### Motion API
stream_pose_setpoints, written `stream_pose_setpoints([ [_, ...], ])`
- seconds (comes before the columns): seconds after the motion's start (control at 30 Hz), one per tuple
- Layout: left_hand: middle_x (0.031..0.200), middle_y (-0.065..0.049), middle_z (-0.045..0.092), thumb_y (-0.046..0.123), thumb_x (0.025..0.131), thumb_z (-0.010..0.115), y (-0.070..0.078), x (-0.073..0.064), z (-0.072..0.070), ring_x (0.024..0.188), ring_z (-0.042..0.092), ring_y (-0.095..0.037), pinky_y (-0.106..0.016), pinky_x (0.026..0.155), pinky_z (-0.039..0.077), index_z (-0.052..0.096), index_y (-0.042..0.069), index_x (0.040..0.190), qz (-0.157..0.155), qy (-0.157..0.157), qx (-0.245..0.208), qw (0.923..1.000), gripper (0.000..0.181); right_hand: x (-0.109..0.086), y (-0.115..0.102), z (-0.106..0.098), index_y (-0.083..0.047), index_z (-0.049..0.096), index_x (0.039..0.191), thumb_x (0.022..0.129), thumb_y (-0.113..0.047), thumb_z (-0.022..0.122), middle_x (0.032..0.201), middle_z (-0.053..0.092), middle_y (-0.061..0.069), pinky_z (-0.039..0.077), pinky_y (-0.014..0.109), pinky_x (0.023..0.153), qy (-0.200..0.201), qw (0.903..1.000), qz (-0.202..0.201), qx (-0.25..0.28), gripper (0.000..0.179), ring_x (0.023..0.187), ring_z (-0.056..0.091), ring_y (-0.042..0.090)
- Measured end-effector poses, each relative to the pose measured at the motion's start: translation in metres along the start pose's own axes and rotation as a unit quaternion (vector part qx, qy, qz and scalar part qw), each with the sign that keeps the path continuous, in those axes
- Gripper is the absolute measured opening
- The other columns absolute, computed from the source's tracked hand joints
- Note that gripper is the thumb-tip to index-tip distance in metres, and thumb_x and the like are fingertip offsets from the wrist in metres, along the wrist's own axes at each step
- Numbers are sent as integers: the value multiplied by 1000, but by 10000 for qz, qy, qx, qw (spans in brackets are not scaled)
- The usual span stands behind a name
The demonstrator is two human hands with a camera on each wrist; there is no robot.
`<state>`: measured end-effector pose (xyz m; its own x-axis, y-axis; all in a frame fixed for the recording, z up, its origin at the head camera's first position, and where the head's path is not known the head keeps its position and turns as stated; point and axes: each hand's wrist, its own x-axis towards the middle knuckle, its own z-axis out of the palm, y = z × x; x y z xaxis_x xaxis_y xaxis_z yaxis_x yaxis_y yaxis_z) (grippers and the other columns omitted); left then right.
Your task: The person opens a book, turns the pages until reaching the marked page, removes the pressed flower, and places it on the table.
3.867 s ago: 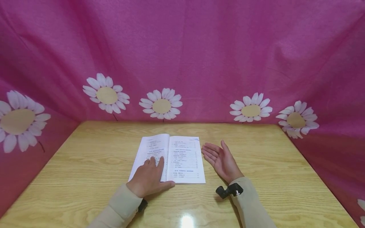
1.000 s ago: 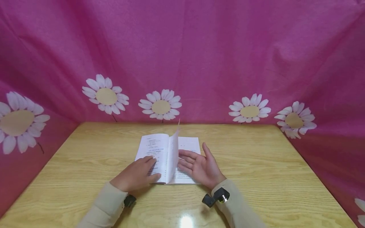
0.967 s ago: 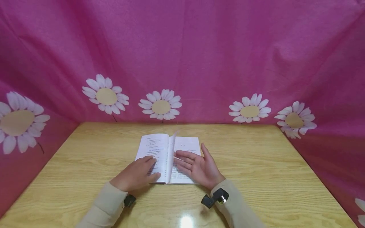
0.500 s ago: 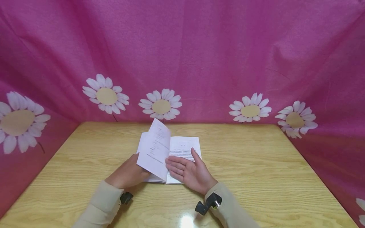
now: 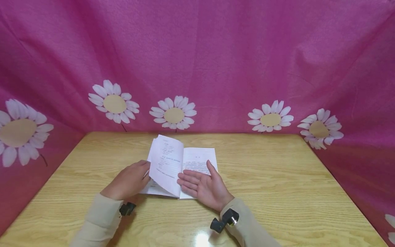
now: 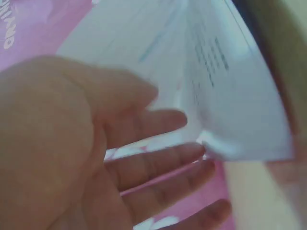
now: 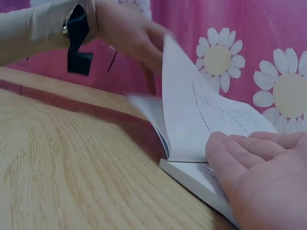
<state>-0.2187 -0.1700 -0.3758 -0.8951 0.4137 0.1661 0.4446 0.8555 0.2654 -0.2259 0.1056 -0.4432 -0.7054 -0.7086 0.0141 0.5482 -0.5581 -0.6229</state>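
Observation:
An open book (image 5: 168, 161) lies on the wooden table, a printed leaf raised on its left side and bowing away from the pages beneath. At the leaf's outer left edge is my left hand (image 5: 129, 179), back upward in the head view. The left wrist view shows that hand's thumb close to the index finger and the other fingers loosely extended, with pages (image 6: 216, 67) beyond them. My right hand (image 5: 205, 187) lies over the lower part of the right page (image 5: 200, 156), palm up and fingers straight, its fingertips right at the base of the raised leaf.
The wooden table (image 5: 277, 171) extends around the book. Behind and along both sides hangs a magenta curtain (image 5: 222, 68) with large white daisies. Black camera mounts (image 5: 225, 219) are on both wrists, over beige sleeves (image 5: 100, 214).
The right hand swept leftward as a leaf turned over to the left side. The left hand drew back left from beneath the falling leaf to its outer edge.

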Motion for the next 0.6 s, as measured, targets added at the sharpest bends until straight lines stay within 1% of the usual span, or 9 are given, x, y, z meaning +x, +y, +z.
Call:
stream_pose_setpoints([
  [0.03, 121, -15, 62, 16, 95, 59, 1, -1, -4, 113, 59, -32, -49, 95, 46, 61, 2, 125, -19, 112, 80, 9999, 33, 0, 0, 0, 8, 10, 150, 96, -67, 21, 156, 17, 26, 21, 41, 115, 24, 10000, 6, -19, 93, 143, 22, 35],
  [0.1, 122, -18, 61, 15, 96, 57, 4, -2, -10, 114, 58, -34, -50, 95, 45, 60, -2, 126, -112, 312, 163, 9993, 34, 0, 1, 1, 8, 11, 150, 95, -67, 25, 155, 18, 26, 21, 41, 115, 48, 10000, 6, -8, 94, 143, 22, 35],
  [0.2, 126, -20, 59, 15, 94, 60, 14, -2, -17, 117, 54, -36, -51, 97, 43, 59, -1, 129, -104, 641, 243, 9976, 38, 1, 1, 1, 8, 11, 150, 95, -67, 27, 156, 18, 25, 21, 40, 115, 52, 10000, 23, 3, 95, 143, 22, 35],
  [0.27, 127, -20, 58, 14, 92, 63, 25, -1, -18, 118, 53, -36, -51, 99, 42, 59, 0, 128, 89, 787, 411, 9960, 39, 1, 2, 1, 8, 10, 150, 95, -67, 27, 156, 18, 26, 21, 41, 115, 45, 10000, 24, 0, 95, 143, 21, 35],
  [0.33, 127, -20, 58, 13, 90, 65, 38, 2, -14, 119, 54, -35, -50, 100, 42, 61, 0, 126, 422, 889, 530, 9937, 38, 1, 2, 1, 8, 10, 150, 95, -67, 26, 156, 17, 25, 21, 41, 115, 46, 10000, 40, -33, 95, 143, 21, 34],
  [0.4, 126, -19, 59, 13, 91, 64, 50, 7, -6, 119, 54, -33, -47, 100, 42, 62, 0, 125, 832, 845, 531, 9915, 36, 1, 2, 0, 8, 9, 150, 95, -68, 24, 156, 16, 25, 21, 40, 115, 56, 9999, 46, -89, 95, 144, 21, 34],
  [0.47, 128, -18, 58, 14, 92, 62, 58, 13, 4, 120, 54, -32, -45, 102, 41, 61, 0, 125, 1173, 627, 381, 9904, 36, 2, 3, 0, 8, 7, 150, 95, -68, 23, 157, 11, 26, 20, 41, 115, 46, 9999, 38, -111, 96, 144, 17, 35],
  [0.53, 131, -18, 56, 16, 95, 59, 64, 19, 14, 124, 51, -31, -45, 104, 39, 59, -1, 128, 1344, 285, 179, 9904, 38, 2, 4, 0, 9, 5, 150, 95, -68, 24, 157, 7, 28, 18, 41, 115, 43, 9999, 26, -96, 96, 145, 14, 36],
  [0.6, 135, -19, 54, 19, 96, 58, 67, 24, 22, 127, 48, -32, -46, 105, 37, 55, -1, 132, 1298, -42, -43, 9915, 42, 2, 4, -1, 9, 3, 150, 95, -68, 26, 156, 2, 29, 16, 42, 116, 41, 10000, 6, -52, 98, 145, 9, 37],
])
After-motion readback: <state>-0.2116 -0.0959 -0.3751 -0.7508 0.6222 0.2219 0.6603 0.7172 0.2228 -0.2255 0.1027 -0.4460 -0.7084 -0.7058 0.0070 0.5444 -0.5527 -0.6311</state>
